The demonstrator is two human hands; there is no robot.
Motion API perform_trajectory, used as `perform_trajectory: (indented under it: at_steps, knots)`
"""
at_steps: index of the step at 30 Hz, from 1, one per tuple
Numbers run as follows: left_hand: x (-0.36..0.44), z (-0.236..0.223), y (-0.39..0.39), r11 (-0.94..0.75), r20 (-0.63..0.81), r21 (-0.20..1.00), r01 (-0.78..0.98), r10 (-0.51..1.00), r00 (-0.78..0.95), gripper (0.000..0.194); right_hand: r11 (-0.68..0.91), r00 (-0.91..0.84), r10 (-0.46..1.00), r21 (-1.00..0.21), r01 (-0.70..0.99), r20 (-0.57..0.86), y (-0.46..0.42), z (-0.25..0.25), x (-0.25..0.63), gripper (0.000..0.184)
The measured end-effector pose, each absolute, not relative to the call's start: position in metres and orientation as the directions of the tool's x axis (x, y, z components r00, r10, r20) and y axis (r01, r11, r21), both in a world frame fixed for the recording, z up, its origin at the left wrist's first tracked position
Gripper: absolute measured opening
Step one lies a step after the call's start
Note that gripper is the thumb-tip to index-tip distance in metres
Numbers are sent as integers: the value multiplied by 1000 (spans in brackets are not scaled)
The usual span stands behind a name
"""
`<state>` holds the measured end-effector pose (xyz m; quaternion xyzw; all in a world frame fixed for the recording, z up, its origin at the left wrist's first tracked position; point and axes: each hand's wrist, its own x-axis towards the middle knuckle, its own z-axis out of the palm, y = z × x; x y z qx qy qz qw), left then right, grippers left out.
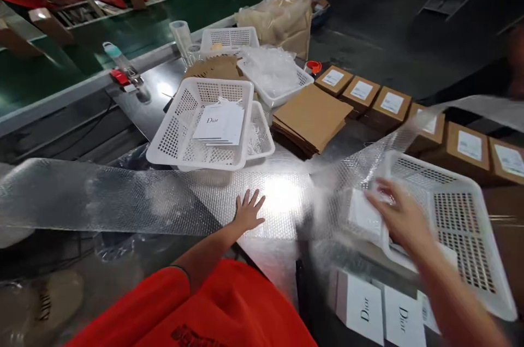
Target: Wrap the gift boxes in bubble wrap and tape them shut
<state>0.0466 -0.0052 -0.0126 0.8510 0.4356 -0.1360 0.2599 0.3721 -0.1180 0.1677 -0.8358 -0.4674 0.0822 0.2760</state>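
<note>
A long strip of bubble wrap [164, 194] runs across the metal table from the left and rises in the air toward the right. My left hand [248, 211] lies flat on it, fingers spread. Blurred by motion, my right hand [399, 210] is bent over the near rim of a white basket [462, 216], close to the wrap; whether it grips anything I cannot tell. White cards or packets [364, 213] show beneath the film beside it. Below that arm lie white boxes marked Dior [364, 309], partly hidden by it.
Ahead, another white basket [167, 137] holds Dior-printed bags [221, 123]. Flat brown cardboard [313, 115] is stacked right of it. Labelled brown cartons [393, 104] line the right edge. Farther back are a basket of clear plastic [272, 71], a bottle [118, 58] and a green conveyor [200, 6].
</note>
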Motion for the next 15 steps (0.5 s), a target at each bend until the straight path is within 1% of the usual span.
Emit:
perform_trajectory:
  at_steps: [2, 3, 4, 6, 8, 9, 11, 13, 15]
  knots:
    - [45, -9, -4, -479, -458, 318, 818, 678, 575, 89, -329, 432, 901, -592, 736, 36, -137, 139, 325, 49]
    - [43, -6, -2, -478, -454, 317, 819, 682, 573, 88, -304, 389, 921, -596, 743, 15, -151, 122, 300, 49]
    - [40, -3, -1, -481, -445, 320, 817, 685, 577, 87, -322, 401, 916, -584, 745, 5, -167, 104, 276, 48]
    - [30, 3, 2, -495, -412, 326, 806, 693, 592, 83, -427, 491, 871, -515, 743, -13, -203, 71, 239, 49]
    - [16, 9, 4, -496, -381, 307, 812, 718, 583, 79, -572, 617, 786, -424, 702, -38, -239, 46, 217, 58]
    - [8, 11, 5, -485, -372, 285, 827, 739, 562, 77, -641, 666, 742, -376, 670, -79, -255, 36, 210, 62]
    - [-10, 13, 6, -442, -355, 229, 867, 792, 497, 73, -747, 718, 662, -272, 607, -214, -282, 20, 199, 66]
    - [-28, 14, 10, -380, -336, 174, 908, 844, 418, 72, -793, 722, 606, -179, 583, -334, -300, 8, 190, 62]
    - [-46, 13, 15, -314, -356, 131, 940, 870, 340, 75, -794, 709, 595, -139, 592, -379, -311, -1, 185, 52]
